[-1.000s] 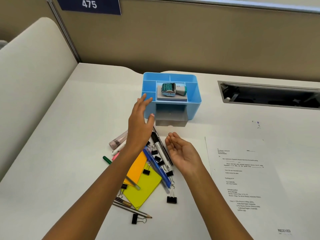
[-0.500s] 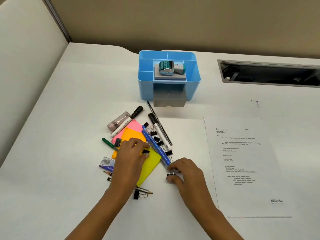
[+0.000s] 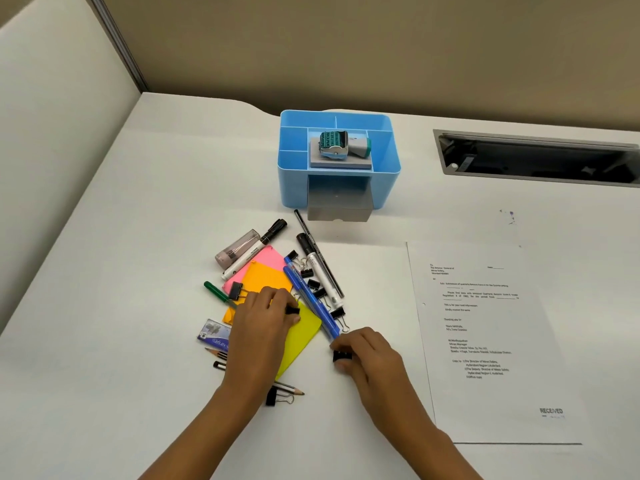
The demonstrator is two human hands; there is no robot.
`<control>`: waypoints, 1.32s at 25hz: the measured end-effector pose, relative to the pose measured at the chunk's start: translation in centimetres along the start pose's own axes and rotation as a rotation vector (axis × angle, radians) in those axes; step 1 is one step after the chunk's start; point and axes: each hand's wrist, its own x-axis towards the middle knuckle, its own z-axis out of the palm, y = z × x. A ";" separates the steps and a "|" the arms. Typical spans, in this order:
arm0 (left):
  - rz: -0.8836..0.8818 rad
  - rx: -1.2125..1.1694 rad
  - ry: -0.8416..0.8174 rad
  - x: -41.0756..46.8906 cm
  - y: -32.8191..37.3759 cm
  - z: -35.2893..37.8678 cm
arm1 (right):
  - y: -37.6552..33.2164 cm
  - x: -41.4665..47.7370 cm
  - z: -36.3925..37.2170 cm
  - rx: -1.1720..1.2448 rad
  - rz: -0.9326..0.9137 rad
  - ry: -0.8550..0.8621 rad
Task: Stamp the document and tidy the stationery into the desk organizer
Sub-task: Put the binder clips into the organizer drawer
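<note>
Head view: a second ago the left hand was up near the organizer and the right lay palm-up. Both have since dropped onto the stationery pile, and each now has something. The left hand (image 3: 263, 323) pinches a clip (image 3: 292, 310) over the yellow note (image 3: 304, 336). The right hand (image 3: 370, 358) pinches a second clip (image 3: 342, 355) just past the tip of the blue pens (image 3: 308, 299). I judge tidying has begun with the clips, probably bound for the drawer (image 3: 337, 206), which stands pulled out at the front of the organizer (image 3: 384, 174). The document (image 3: 491, 341) lies flat to the right, well apart from the pile, and bears "RECEIVED" (image 3: 550, 411) at its lower right, so stamping looks done. The stamp (image 3: 334, 145) lies on its side in the organizer's middle compartment. The letter's body text is too small to read surely. A small box (image 3: 214, 336) beside the left wrist carries upside-down lettering that looks like "kangaro".
</note>
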 end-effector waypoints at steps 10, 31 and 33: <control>-0.085 -0.420 0.152 2.9 2.6 -3.4 | -1.5 5.4 -4.8 0.644 0.092 0.362; 0.001 -0.347 0.286 12.8 4.3 -2.7 | -2.3 15.8 -6.3 0.068 -0.145 0.618; -0.043 -0.332 0.263 10.6 3.5 -2.4 | -1.7 13.5 -5.1 0.055 -0.163 0.575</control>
